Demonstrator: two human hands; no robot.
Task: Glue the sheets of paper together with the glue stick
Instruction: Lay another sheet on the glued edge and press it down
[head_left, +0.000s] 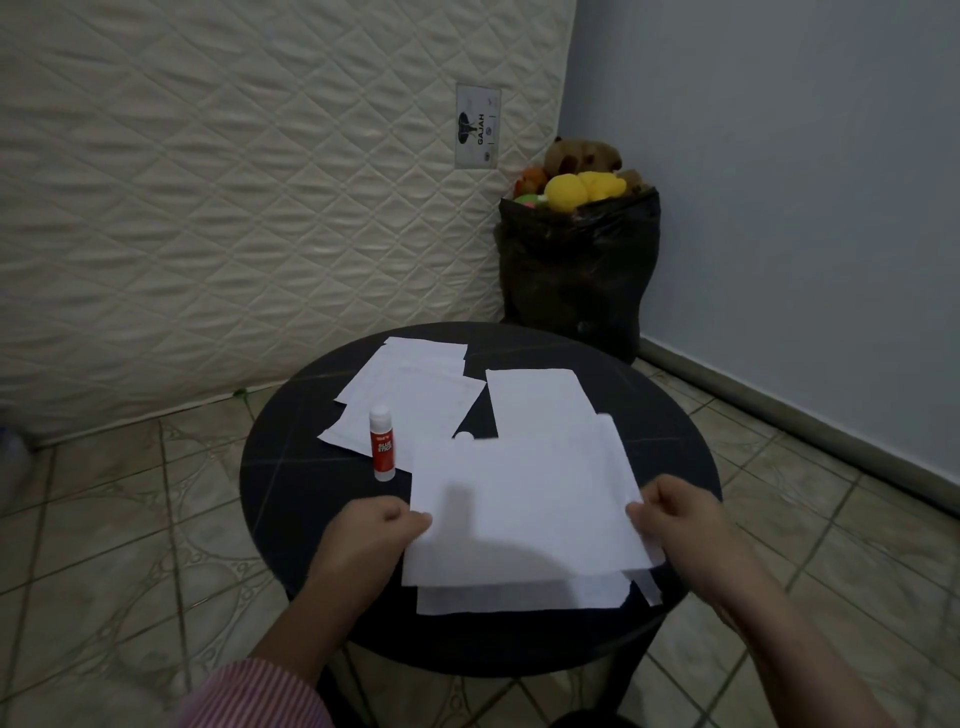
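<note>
A white sheet of paper (524, 504) hangs just above the round black table (291, 467), pinched at its left edge by my left hand (371, 535) and at its right edge by my right hand (675, 514). Under it lies another white sheet (519, 597), its near edge showing. A red and white glue stick (382, 443) stands upright, uncapped, left of the held sheet. What looks like its white cap (464, 437) peeks out behind the held sheet. More sheets lie further back: an overlapping pile (410, 395) and a single sheet (535, 400).
A quilted mattress (234, 197) leans against the wall behind the table. A black bag (576, 270) full of plush toys stands in the corner at the back right. The floor around the table is tiled.
</note>
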